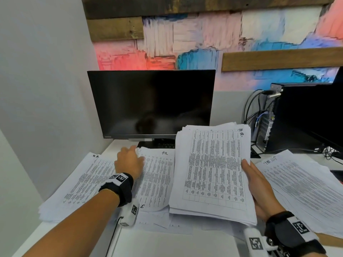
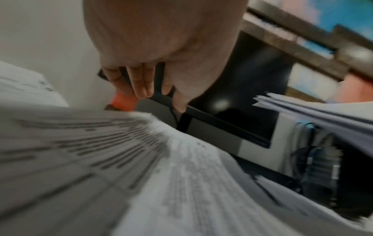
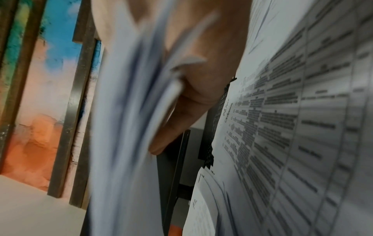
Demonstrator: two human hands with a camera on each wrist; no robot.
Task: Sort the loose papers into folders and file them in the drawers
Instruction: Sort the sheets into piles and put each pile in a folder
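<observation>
My right hand (image 1: 249, 169) grips a thick stack of printed sheets (image 1: 213, 169) marked "H.R." by its right edge and holds it tilted above the desk. In the right wrist view the thumb (image 3: 181, 124) lies along the stack (image 3: 125, 127). My left hand (image 1: 132, 151) reaches forward over a sheet marked "HR" (image 1: 157, 175), fingertips at its top-left corner. The left wrist view shows the fingers (image 2: 141, 83) straight and holding nothing, above blurred papers (image 2: 101, 159). Another "H.R." pile (image 1: 83, 180) lies at the left. No folders or drawers show.
A dark monitor (image 1: 151, 104) stands behind the papers. A black computer tower (image 1: 304, 115) with cables (image 1: 250, 108) is at the back right. More printed sheets (image 1: 297, 182) spread at the right. The white desk (image 1: 167, 245) meets a wall at the left.
</observation>
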